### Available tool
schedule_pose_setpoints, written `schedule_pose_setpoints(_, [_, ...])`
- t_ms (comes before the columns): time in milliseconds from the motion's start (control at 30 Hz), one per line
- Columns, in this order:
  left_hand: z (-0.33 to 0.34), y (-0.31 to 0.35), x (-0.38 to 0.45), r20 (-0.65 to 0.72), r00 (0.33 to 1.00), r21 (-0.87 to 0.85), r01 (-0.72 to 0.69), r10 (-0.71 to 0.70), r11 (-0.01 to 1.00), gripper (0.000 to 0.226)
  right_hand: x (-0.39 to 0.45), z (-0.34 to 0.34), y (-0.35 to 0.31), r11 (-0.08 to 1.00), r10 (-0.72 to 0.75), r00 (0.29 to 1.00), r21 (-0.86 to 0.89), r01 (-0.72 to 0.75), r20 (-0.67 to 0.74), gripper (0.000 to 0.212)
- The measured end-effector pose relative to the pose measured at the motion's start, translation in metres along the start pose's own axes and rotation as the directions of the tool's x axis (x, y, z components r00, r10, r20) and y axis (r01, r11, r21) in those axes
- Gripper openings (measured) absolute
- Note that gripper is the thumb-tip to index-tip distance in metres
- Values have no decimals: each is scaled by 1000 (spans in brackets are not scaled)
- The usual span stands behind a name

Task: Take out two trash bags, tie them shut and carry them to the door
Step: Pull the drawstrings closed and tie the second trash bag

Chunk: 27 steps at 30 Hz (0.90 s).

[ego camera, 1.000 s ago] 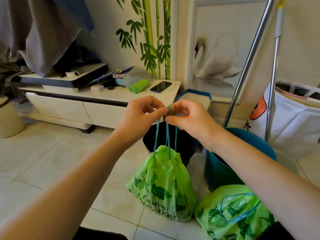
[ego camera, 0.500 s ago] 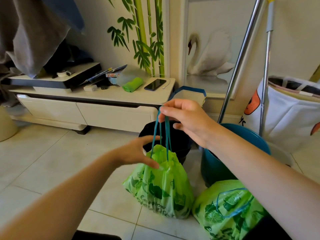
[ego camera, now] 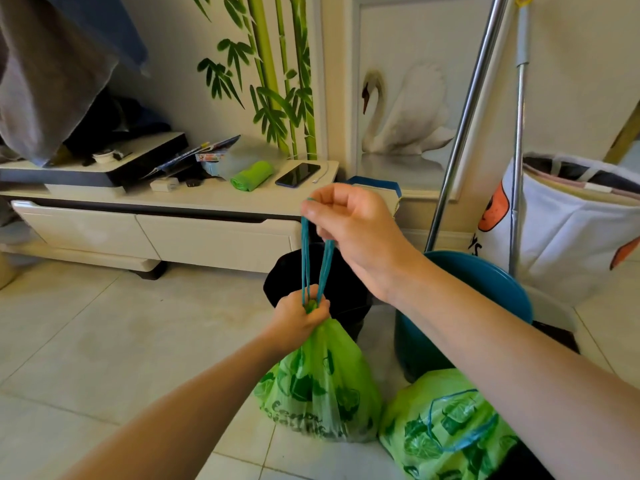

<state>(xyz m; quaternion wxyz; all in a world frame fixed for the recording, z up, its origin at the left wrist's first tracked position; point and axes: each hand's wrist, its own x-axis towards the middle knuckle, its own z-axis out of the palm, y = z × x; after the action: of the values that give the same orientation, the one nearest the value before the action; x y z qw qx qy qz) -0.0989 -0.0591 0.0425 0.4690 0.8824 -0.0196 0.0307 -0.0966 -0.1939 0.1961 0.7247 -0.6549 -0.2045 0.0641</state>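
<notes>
Here, bag neck (ego camera: 317,318) in left grip (ego camera: 299,318)

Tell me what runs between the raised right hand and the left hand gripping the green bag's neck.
In the head view, only the teal drawstring loops stretch from the right hand down to the left hand clutching the green plastic trash bag.

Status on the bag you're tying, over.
Left hand grips bag neck. Right hand pulls drawstring up. Second bag on floor. Nothing blocking.

Two bare forearms, no sleeves, unadorned hands
</notes>
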Motion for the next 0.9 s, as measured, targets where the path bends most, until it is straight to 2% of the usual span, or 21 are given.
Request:
schedule_pose_setpoints(133, [7, -12, -6, 144, 990, 84, -2, -10, 996, 29, 0, -5, 6, 999, -4, 998, -37, 2, -67, 4])
schedule_pose_setpoints(333, [2, -11, -15, 216, 967, 135, 106, -134, 985, 32, 2, -10, 13, 991, -17, 996, -136, 5, -88, 10])
schedule_pose_setpoints(400, [4, -7, -23, 110, 983, 104, 136, -147, 985, 24, 3, -13, 16, 983, -17, 997, -181, 2, -82, 14])
schedule_pose_setpoints(467, [5, 0, -32, -64, 988, 44, 143, -140, 989, 17, 4, -18, 17, 981, -16, 996, -194, -2, -93, 17])
schedule_pose_setpoints(600, [0, 8, -44, -308, 945, 50, 132, -111, 990, 17, 4, -25, 19, 981, -5, 990, -192, -22, -141, 13])
schedule_pose_setpoints(733, [-8, 13, -50, -395, 898, -27, 198, -193, 980, 4, 3, -20, 19, 980, -28, 989, -201, -2, -146, 9])
schedule_pose_setpoints(900, [-14, 17, -50, -388, 895, -121, 185, -218, 975, 13, 4, -26, 18, 990, -27, 974, -138, -4, -223, 7])
